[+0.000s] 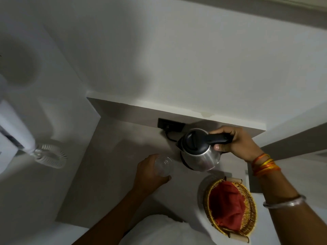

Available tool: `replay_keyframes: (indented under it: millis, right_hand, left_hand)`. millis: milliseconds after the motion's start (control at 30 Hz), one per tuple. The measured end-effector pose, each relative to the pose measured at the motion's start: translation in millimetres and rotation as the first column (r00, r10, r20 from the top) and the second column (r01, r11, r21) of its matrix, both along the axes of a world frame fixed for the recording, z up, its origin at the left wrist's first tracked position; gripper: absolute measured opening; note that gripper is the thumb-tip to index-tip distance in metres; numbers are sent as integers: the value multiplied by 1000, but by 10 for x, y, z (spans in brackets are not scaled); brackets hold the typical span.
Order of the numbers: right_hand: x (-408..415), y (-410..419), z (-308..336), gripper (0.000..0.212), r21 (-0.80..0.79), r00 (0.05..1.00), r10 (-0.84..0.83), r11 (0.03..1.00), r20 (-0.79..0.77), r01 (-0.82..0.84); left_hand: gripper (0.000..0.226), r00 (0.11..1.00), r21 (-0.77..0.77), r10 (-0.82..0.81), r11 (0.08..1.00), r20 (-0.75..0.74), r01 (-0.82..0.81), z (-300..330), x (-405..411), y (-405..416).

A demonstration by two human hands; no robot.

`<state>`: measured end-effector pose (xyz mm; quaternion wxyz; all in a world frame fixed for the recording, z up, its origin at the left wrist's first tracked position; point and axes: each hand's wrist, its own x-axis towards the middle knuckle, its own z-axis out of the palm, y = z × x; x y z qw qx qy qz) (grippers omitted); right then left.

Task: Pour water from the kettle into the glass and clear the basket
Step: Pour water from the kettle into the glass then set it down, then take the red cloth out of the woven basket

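Two hands are working over the grey desk (113,174), and the risks are running from the heaviest thing down. The steel kettle (200,152), hanging from the right hand (235,144), is tipping only slightly, and its spout side is not yet over the glass (163,166); pouring from there would probably be sending water onto the desk between the two grips. A black cord (169,137) is trailing behind the kettle toward a wall socket (170,125), and whether it is attached to the kettle cannot be told; if it is, it may be snagging a wider swing. The wicker basket (251,206), with a red cloth (226,204) in it, is sitting just below the right grip, close enough that a dropped elbow could be knocking it. The clear glass is hard to see, so overfilling looks likely.

The right grip is wrapping fully closed around the kettle's black handle (219,138), thumb underneath. The left hand (150,174) is curling its grip around the glass from the outer side, fingers closed on the wall.
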<state>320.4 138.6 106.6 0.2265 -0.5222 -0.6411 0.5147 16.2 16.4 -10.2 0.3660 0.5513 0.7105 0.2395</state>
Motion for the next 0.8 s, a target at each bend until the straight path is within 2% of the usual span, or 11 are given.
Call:
replay_keyframes:
  millis: [167, 367, 500, 533, 600, 633, 700, 767, 800]
  right_hand:
    - [124, -113, -407, 43, -33, 965, -224, 975, -135, 221]
    - [318, -264, -663, 42, -44, 925, -331, 943, -186, 328]
    - [387, -305, -704, 46, -76, 936, -326, 945, -132, 318]
    - [391, -333, -711, 50, -49, 937, -337, 941, -86, 334]
    - [395, -447, -770, 60, 107, 926, -356, 933, 127, 344]
    - [373, -543, -816, 68, 151, 895, -389, 919, 216, 363]
    - [270, -834, -885, 74, 167, 781, -551, 834, 294, 526]
    - [136, -1205, -1039, 67, 190, 590, -694, 699, 412, 689]
    - [84, -1403, -1154, 66, 204, 497, -693, 667, 522, 716]
  left_hand:
    - [89, 1000, 15, 2, 1000, 21, -2, -14, -11, -39]
    - [81, 999, 54, -15, 998, 40, 13, -16, -32, -86]
    - [81, 998, 57, -16, 998, 58, 13, -15, -38, -99]
    - [82, 998, 56, -17, 998, 65, 13, -18, -40, -101]
    - [82, 997, 59, -27, 998, 68, 23, -29, -35, -100]
    - [80, 997, 62, -33, 998, 67, 29, -33, -40, -105]
    - [77, 997, 68, -41, 997, 64, 36, -37, -43, -103]
    - [80, 997, 70, -43, 997, 63, 38, -54, -52, -110]
    - [81, 997, 73, -46, 996, 62, 41, -63, -55, -118]
